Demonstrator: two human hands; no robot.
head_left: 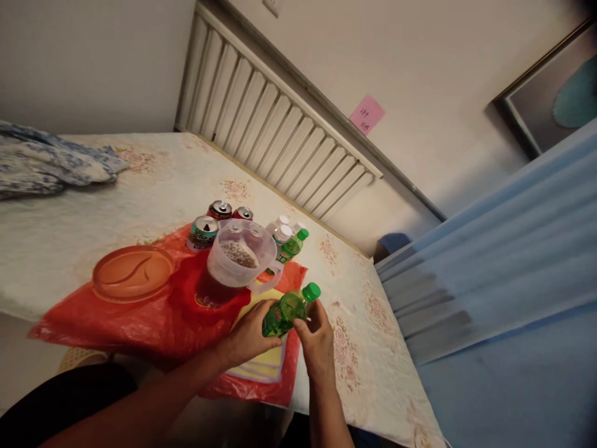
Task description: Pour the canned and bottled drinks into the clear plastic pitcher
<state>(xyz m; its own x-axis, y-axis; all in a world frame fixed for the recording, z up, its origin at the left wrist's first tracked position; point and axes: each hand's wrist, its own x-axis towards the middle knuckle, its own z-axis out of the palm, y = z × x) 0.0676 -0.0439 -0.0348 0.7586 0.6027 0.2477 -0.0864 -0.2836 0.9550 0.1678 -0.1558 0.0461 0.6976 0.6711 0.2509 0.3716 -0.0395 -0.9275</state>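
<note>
Left hand (254,335) grasping lower body of green-capped bottle (283,315), green-labelled, tilted; right hand (318,342), fingers gripping its shoulder; bottle above red plastic sheet (140,330), towards near edge of floral-covered table (373,373); orange lid (133,274), cans (203,234), foamy pitcher (240,254); radiator (275,121), pink note (367,115), blue curtain (452,249)

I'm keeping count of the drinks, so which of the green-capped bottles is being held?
The nearer bottle, held between the left hand and right hand. The other green-capped bottle is out of the hands, beside the white-capped bottles.
</note>
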